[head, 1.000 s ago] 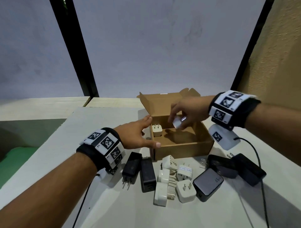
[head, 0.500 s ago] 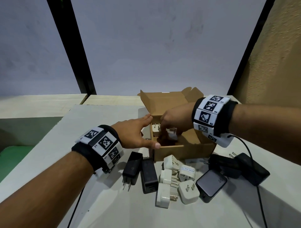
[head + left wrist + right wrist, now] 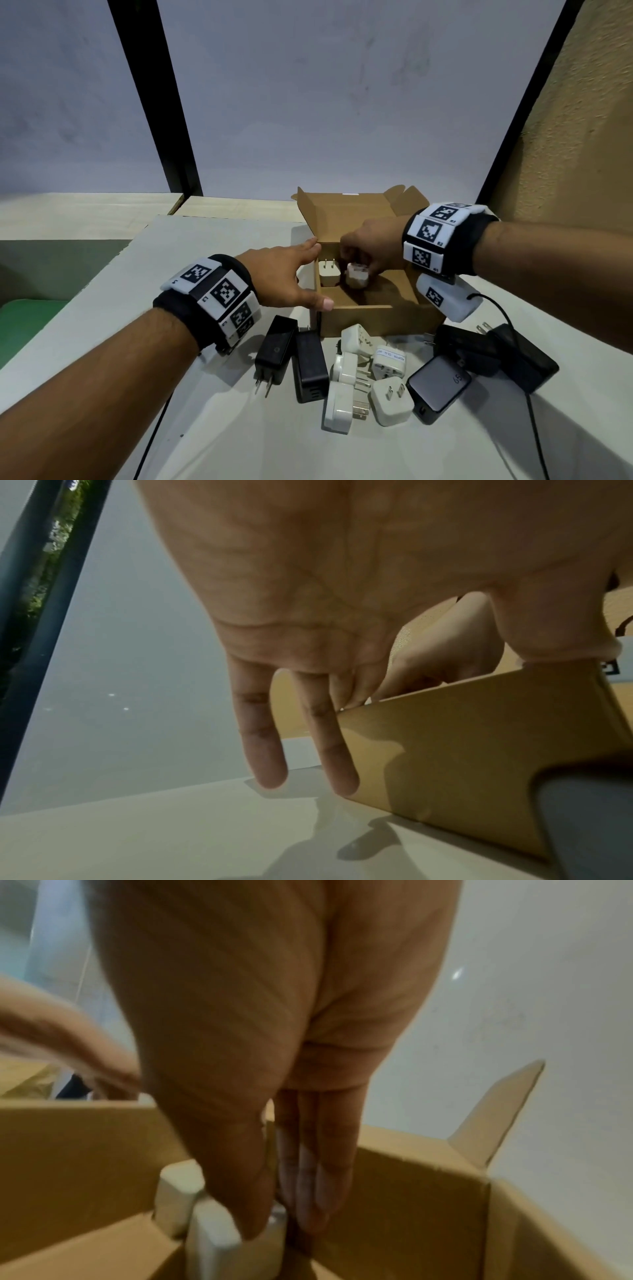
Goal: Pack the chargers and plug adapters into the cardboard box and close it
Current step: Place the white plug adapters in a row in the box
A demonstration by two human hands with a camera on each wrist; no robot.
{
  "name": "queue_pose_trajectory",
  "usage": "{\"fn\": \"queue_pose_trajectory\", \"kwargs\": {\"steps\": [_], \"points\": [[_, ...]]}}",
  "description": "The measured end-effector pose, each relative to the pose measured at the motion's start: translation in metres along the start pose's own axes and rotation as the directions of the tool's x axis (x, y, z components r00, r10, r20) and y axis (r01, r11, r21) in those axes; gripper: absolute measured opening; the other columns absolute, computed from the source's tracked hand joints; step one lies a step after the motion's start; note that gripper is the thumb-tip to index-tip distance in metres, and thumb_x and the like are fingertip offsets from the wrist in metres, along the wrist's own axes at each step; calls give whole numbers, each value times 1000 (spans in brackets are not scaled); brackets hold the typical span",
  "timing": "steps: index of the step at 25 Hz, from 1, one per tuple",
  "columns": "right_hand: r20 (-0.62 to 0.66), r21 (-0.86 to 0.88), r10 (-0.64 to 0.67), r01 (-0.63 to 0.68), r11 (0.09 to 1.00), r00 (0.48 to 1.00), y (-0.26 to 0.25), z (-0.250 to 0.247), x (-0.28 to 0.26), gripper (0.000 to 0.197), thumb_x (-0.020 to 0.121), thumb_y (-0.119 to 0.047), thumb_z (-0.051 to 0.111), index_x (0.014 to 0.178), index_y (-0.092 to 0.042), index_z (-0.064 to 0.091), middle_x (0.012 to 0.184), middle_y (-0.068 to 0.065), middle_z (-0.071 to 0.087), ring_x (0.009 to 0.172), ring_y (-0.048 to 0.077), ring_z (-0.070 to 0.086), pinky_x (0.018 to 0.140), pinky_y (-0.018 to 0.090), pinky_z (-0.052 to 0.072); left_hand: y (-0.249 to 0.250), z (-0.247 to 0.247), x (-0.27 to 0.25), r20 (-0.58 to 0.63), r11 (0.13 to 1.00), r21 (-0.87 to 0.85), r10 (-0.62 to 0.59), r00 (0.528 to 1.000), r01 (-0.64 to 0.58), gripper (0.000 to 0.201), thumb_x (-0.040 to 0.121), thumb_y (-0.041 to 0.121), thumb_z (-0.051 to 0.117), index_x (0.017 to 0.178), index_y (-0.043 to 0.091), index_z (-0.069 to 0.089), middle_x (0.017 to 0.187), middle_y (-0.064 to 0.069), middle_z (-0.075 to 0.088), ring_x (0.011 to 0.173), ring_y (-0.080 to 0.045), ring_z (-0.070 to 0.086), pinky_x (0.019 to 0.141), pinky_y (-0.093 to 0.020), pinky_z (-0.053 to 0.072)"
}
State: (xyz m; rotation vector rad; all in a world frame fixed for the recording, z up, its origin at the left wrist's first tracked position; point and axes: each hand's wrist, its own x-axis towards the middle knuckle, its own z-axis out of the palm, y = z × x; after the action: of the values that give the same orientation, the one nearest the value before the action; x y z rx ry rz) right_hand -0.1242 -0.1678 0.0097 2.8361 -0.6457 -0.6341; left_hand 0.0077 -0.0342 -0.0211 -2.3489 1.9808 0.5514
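Pale grey wall and black posts stand behind a whitish surface (image 3: pixel 212 421) carrying the open cardboard box (image 3: pixel 370 313) at frame centre. From the lower left, the left hand (image 3: pixel 284 277) reaches flat against the box's left wall, fingers straight, thumb on the near corner, grip wide and holding nothing. From the right, the right hand (image 3: pixel 371 245) dips into the box, fingertips pinching a white plug adapter (image 3: pixel 357 277), tilted, beside a white charger (image 3: pixel 329 275) standing with prongs up. Black chargers (image 3: pixel 310 363) lie lengthwise toward the box below it, among white adapters (image 3: pixel 388 361).
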Motion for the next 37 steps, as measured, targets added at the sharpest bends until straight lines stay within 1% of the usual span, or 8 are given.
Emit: {"fn": "queue_pose_trajectory", "kwargs": {"steps": [4, 6, 9, 13, 19, 30, 34, 37], "points": [[-36, -17, 74, -75, 997, 997, 6, -7, -11, 38, 90, -28, 65, 124, -12, 61, 111, 6, 66, 86, 15, 52, 77, 25, 45, -3, 4, 2, -7, 1000, -4, -2, 1000, 2, 109, 65, 80, 50, 150, 35, 0, 157, 23, -7, 132, -13, 42, 103, -37, 35], [71, -86, 49, -43, 995, 996, 6, 1, -13, 37, 91, -38, 62, 119, -14, 67, 103, 1, 68, 88, 17, 59, 79, 27, 49, -4, 4, 3, -9, 1000, -9, -3, 1000, 3, 109, 64, 81, 50, 150, 36, 0, 156, 25, -8, 131, -12, 43, 104, -37, 36], [183, -177, 44, -11, 984, 982, 4, 16, -6, 42, 91, -39, 61, 126, -16, 63, 112, 3, 68, 102, 21, 63, 88, 32, 52, -4, 4, 3, -14, 1000, -11, -8, 1000, 7, 109, 64, 81, 51, 150, 37, 2, 155, 26, -7, 129, -11, 45, 103, -37, 36], [167, -155, -14, 40, 987, 986, 7, 14, 0, 36, 93, -30, 60, 127, -18, 63, 116, 3, 68, 105, 22, 62, 93, 34, 52, -4, 3, 2, -13, 1000, -11, -8, 1000, 8, 109, 63, 82, 51, 150, 37, 2, 155, 27, -6, 126, -9, 48, 103, -37, 37], [-9, -18, -93, 93, 996, 996, 14, 10, 2, 35, 91, -19, 64, 125, -24, 66, 122, -1, 66, 110, 19, 61, 96, 32, 50, -3, 2, 1, -1, 1000, -23, -1, 1000, 1, 109, 62, 81, 51, 149, 37, 3, 155, 27, -7, 117, -6, 55, 103, -38, 39], [54, -32, -103, 105, 994, 993, 11, 20, 4, 36, 94, -19, 55, 130, -20, 61, 106, 0, 65, 96, 20, 60, 82, 29, 50, -1, 0, -1, 4, 1000, -9, -10, 1000, 10, 111, 62, 82, 51, 150, 36, 2, 155, 26, -9, 117, -5, 54, 102, -37, 38], [-20, 68, -54, 55, 996, 998, 15, 9, -6, 35, 95, -15, 53, 128, -20, 63, 119, -1, 67, 98, 15, 59, 91, 27, 48, -1, 1, -1, 8, 1000, -23, -20, 1000, 20, 111, 61, 83, 51, 149, 37, 2, 154, 28, -9, 120, -6, 52, 102, -36, 37], [49, 26, 8, -9, 1000, 999, 22, 4, -12, 30, 96, -16, 52, 122, -18, 68, 117, 0, 69, 96, 17, 61, 92, 29, 51, -3, 2, -1, 2, 999, -44, -12, 1000, 12, 113, 59, 83, 53, 149, 38, 2, 154, 29, -8, 122, -6, 51, 105, -37, 37]]}}
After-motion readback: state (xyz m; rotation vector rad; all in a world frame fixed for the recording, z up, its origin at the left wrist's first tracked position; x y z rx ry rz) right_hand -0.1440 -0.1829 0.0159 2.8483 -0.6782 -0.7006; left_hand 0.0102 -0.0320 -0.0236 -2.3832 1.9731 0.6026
